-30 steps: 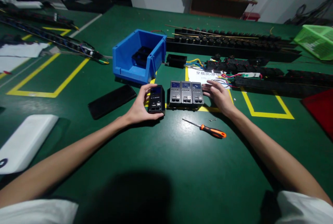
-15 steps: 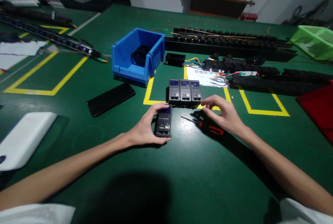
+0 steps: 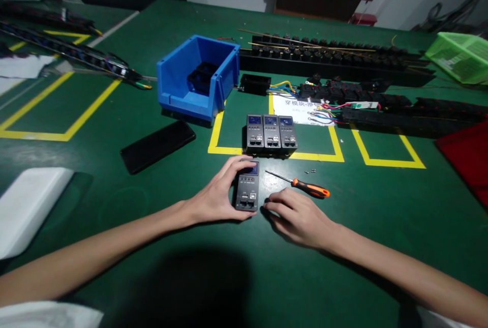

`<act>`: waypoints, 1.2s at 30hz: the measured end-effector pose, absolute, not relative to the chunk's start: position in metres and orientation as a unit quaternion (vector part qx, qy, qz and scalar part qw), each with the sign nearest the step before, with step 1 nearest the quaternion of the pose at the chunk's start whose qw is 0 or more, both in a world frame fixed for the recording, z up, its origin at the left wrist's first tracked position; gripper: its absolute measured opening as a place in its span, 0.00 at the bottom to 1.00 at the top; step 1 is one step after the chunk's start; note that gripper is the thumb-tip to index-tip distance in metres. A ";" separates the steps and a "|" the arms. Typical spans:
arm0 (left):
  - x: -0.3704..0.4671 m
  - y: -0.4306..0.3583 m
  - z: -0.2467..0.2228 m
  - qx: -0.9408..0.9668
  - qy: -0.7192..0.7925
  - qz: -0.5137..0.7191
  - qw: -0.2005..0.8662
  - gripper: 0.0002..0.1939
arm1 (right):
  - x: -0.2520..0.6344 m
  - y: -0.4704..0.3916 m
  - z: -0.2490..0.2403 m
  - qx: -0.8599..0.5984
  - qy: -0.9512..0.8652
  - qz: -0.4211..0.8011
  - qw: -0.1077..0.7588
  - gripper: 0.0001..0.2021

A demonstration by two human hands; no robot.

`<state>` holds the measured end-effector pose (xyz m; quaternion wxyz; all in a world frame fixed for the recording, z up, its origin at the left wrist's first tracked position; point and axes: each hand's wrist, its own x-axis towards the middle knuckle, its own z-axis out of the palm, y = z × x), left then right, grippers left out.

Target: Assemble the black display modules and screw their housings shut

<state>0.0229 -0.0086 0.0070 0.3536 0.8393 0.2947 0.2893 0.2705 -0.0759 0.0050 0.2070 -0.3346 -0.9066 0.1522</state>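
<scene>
My left hand (image 3: pixel 217 190) is closed around a black electronic module (image 3: pixel 247 188) with a small screen and ports facing up; its thumb presses the near end and its fingers lie over the screen end. Just right of the module, my right hand (image 3: pixel 299 216) hovers low with fingers pinched together. Whatever may be between those fingertips is too small to make out. Beyond it lies an orange-and-black screwdriver (image 3: pixel 310 187), its shaft pointing left. Two tiny screws (image 3: pixel 310 171) rest past the handle. Three similar modules (image 3: pixel 271 132) stand side by side farther back.
A blue bin (image 3: pixel 186 104) with black parts inside stands at back left, behind a black phone (image 3: pixel 158 146). A white object (image 3: pixel 34 208) lies at far left. Wired black strips (image 3: pixel 354 96) stretch across the back right, near a green basket (image 3: pixel 459 58) and a red object (image 3: pixel 467 160).
My right hand has moved from beside the three modules down and left, close to the held module. The screwdriver handle and screws now show clearly. My left hand keeps its grip on the module.
</scene>
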 end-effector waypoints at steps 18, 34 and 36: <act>0.014 -0.005 0.010 0.856 0.288 0.243 0.353 0.42 | 0.264 -0.068 0.002 -0.337 -0.920 0.117 0.163 0.15; 0.012 -0.012 0.007 0.848 0.248 0.350 0.311 0.46 | 0.263 -0.068 0.002 -0.347 -0.909 0.121 0.197 0.13; 0.011 -0.007 0.001 0.818 0.235 0.424 0.309 0.49 | 0.263 -0.068 0.002 -0.354 -0.904 0.129 0.204 0.14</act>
